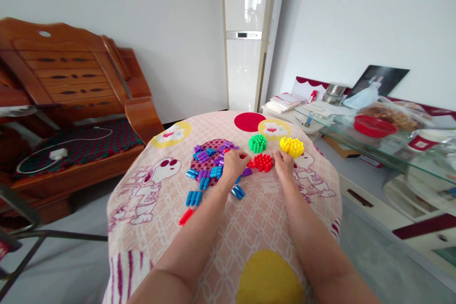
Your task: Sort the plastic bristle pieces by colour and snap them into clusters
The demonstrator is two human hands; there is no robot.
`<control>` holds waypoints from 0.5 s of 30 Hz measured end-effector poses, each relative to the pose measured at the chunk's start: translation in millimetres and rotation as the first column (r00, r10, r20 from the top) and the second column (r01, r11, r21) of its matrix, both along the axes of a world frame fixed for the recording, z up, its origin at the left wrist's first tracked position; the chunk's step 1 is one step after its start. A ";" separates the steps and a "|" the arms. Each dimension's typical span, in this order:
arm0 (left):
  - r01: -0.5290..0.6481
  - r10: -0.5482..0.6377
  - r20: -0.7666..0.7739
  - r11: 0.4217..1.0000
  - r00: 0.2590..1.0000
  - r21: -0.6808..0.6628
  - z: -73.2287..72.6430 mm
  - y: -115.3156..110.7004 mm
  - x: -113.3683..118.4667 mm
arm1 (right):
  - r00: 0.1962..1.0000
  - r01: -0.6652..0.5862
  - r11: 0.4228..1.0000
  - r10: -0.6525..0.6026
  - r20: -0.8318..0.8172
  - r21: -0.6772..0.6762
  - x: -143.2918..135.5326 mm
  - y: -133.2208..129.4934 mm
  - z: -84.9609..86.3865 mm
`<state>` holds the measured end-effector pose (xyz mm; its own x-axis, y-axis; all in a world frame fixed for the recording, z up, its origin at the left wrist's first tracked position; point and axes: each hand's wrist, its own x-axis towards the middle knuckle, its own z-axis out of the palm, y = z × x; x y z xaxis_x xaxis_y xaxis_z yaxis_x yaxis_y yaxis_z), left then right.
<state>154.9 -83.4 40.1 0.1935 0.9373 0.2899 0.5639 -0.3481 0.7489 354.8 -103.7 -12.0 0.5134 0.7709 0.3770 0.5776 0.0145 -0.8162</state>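
On the cloth-covered round table, a cluster of upright red pieces stands between my hands. My left hand is closed at its left side, fingertips together near some red pieces; what it holds is too small to make out. At the cluster's right edge, my right hand has its fingers bent together, and their tips are partly hidden. Behind stand a green cluster and a yellow cluster. Purple pieces and blue pieces lie scattered to the left. A red piece lies nearer the front.
A patterned tablecloth covers the table. To the right, a glass shelf holds a red bowl, papers and a photo. A wooden bench stands left, and a tall white cabinet-like appliance is behind.
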 end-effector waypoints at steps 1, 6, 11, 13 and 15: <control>0.005 -0.005 -0.004 1.000 1.000 -0.010 -1.4 1.3 3.6 | 1.000 -0.006 1.000 0.006 -0.004 -0.002 -0.1 0.0 -0.2; 0.029 -0.023 0.080 0.997 0.997 -0.077 -14.2 5.2 13.9 | 1.000 -0.006 1.000 0.005 -0.012 -0.023 1.5 1.1 -1.6; 0.039 -0.022 0.120 0.989 0.993 -0.146 -24.7 7.0 11.7 | 1.000 -0.011 1.000 0.011 -0.019 -0.014 2.8 3.1 -4.9; 0.059 -0.039 0.108 0.980 0.993 -0.190 -25.0 7.1 9.7 | 1.000 -0.011 1.000 0.011 -0.021 -0.014 3.1 3.7 -5.9; 0.098 -0.084 0.080 0.976 0.993 -0.195 -23.2 7.2 7.8 | 1.000 -0.009 1.000 0.008 -0.023 -0.019 3.2 3.9 -6.5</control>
<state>162.7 -76.3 16.9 0.2662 0.9568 0.1166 0.4795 -0.2364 0.8451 358.0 -99.8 -18.6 0.5152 0.7822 0.3504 0.5590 0.0033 -0.8292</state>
